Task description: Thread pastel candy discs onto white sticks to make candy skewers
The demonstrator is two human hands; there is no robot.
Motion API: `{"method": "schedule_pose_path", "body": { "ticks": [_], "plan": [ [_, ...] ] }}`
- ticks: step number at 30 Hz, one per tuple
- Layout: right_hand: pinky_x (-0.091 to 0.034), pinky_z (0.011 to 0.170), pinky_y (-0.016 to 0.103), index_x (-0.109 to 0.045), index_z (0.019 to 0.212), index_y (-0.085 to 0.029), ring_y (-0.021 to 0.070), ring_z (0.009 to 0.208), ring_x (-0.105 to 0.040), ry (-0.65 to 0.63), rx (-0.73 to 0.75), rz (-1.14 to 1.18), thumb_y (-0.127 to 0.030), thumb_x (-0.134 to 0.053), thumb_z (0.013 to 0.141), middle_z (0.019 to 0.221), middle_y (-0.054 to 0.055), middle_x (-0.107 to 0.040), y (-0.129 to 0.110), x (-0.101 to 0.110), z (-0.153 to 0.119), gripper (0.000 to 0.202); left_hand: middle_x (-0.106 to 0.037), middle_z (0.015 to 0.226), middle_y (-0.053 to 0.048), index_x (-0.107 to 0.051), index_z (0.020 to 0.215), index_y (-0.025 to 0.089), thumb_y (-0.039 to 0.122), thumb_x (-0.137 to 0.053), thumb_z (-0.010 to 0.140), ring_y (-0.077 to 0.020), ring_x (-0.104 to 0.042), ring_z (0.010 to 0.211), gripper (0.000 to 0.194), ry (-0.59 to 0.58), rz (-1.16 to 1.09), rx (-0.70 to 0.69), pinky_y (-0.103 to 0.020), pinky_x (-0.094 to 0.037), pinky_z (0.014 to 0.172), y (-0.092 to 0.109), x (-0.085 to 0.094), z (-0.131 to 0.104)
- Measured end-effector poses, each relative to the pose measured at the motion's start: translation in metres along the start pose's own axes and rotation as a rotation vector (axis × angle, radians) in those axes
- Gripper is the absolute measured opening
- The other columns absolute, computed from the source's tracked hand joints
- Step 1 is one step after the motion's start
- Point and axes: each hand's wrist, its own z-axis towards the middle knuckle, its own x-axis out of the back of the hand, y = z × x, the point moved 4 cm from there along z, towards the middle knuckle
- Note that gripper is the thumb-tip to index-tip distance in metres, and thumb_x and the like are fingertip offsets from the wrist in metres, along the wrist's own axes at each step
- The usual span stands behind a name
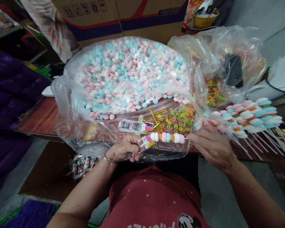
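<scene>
A candy skewer point(167, 137) of white, pink, blue and orange pieces lies level between my hands at the table's near edge. My left hand point(123, 148) grips a small printed clear wrapper point(146, 141) at the skewer's left end. My right hand point(212, 144) pinches the stick at the right end. Just behind lie gold twist ties point(154, 115), a pile of coloured ring candies point(178, 120) and a strip of printed labels point(133, 125).
A big clear bag of pink, blue and white marshmallows point(130, 72) fills the wooden table point(41, 117). Finished skewers point(249, 117) are stacked at right. A second bag of rings point(213, 93) lies behind them. Cardboard boxes point(123, 15) stand at the back; purple cushions point(9, 95) at left.
</scene>
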Motion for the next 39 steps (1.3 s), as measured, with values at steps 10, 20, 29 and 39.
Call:
{"method": "schedule_pose_path", "body": {
  "ticks": [10,20,29,39],
  "plan": [
    [-0.045,0.069,0.033,-0.068,0.105,-0.023,0.0169,0.071,-0.052,-0.058,0.076,-0.044,-0.017,-0.049,0.096,0.076,0.002,-0.066,0.002,0.001,-0.003,0.022,-0.067,0.053,-0.003,-0.068,0.066,0.01,0.04,-0.089,0.058,-0.0073,-0.053,0.038,0.038,0.03,0.184,0.176,-0.015,-0.039,0.037,0.018,0.0,-0.005],
    [-0.037,0.06,0.03,-0.067,0.089,-0.016,0.0162,0.065,-0.044,-0.143,0.026,0.123,-0.016,-0.047,0.095,0.063,0.002,-0.054,-0.006,-0.014,0.002,0.021,-0.062,0.054,0.001,-0.066,0.068,0.012,0.043,-0.084,0.064,-0.0066,-0.048,0.043,0.037,-0.061,0.409,0.261,-0.018,-0.037,0.044,0.035,-0.006,0.001],
    [-0.038,0.065,0.031,-0.067,0.09,-0.019,0.0163,0.068,-0.046,-0.136,0.017,0.08,-0.019,-0.046,0.096,0.068,0.002,-0.057,-0.005,-0.017,-0.001,0.022,-0.058,0.073,0.002,-0.067,0.093,0.014,0.042,-0.068,0.084,-0.011,-0.047,0.066,0.029,-0.128,0.999,0.009,-0.019,-0.035,0.058,0.049,-0.025,0.005],
    [-0.036,0.063,0.024,-0.059,0.075,-0.017,0.0111,0.062,-0.047,-0.349,-0.048,0.448,-0.019,-0.041,0.098,0.064,-0.001,-0.054,-0.024,-0.045,-0.004,0.03,-0.058,0.071,0.002,-0.062,0.095,0.017,0.044,-0.065,0.087,-0.0116,-0.048,0.06,0.029,-0.268,1.079,-0.072,-0.021,-0.034,0.054,0.039,-0.054,0.012]
  ]
}}
